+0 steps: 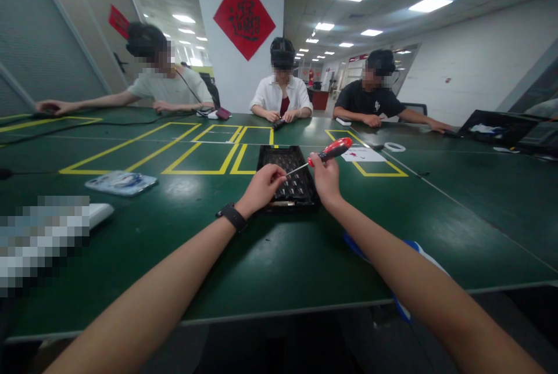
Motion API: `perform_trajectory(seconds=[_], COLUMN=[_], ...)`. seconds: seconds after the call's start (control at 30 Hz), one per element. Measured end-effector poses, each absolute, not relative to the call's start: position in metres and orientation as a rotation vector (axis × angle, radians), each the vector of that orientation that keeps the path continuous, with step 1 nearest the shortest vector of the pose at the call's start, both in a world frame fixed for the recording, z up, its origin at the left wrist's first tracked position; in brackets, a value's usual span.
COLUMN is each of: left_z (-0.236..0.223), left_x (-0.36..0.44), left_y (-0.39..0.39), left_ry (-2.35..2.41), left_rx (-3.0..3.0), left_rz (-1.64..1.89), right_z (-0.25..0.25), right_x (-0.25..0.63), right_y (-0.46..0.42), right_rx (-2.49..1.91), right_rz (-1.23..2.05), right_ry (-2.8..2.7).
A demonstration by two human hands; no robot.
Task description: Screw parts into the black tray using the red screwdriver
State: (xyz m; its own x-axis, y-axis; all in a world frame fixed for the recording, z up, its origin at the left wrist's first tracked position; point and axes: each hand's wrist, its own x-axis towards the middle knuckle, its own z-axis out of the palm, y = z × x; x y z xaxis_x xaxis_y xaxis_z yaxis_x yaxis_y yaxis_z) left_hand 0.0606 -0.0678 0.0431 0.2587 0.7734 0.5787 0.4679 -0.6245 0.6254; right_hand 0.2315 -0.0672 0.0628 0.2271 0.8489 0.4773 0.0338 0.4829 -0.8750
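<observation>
My right hand (326, 179) is closed on a screwdriver (335, 150) with a red and black handle, its thin metal shaft slanting down to the left. At the tip of that shaft, the fingers of my left hand (264, 187) come together in a pinch. Whatever sits between them is too small and covered to make out. Beneath both hands a black open case (310, 202) lies on the green table, its tray filled with rows of small metal pieces (295, 191). A black band is on my left wrist.
Left of me, a patterned phone-like slab (121, 182) lies on the table (209, 240). A blue and white object (425, 255) is partly behind my right forearm. A printed card (364, 154) and white ring (394, 147) lie beyond. Three people sit across, among yellow tape outlines.
</observation>
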Motion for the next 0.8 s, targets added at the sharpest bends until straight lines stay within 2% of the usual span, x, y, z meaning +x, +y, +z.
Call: perform_trajectory(seconds=[0.1, 0.4, 0.8], left_z=[0.045, 0.049, 0.045], left_x=[0.060, 0.052, 0.053], left_y=[-0.067, -0.061, -0.058], left_ry=[1.110, 0.929, 0.901], left_rx=[2.052, 1.427, 1.353], left_rz=[1.412, 1.490, 1.524], right_z=[0.058, 0.042, 0.038], right_x=[0.240, 0.241, 0.240], right_y=[-0.055, -0.048, -0.049], right_rx=[-0.958, -0.948, -1.024], right_rz=[0.554, 0.578, 0.553], right_ry=[-1.169, -1.303, -1.414])
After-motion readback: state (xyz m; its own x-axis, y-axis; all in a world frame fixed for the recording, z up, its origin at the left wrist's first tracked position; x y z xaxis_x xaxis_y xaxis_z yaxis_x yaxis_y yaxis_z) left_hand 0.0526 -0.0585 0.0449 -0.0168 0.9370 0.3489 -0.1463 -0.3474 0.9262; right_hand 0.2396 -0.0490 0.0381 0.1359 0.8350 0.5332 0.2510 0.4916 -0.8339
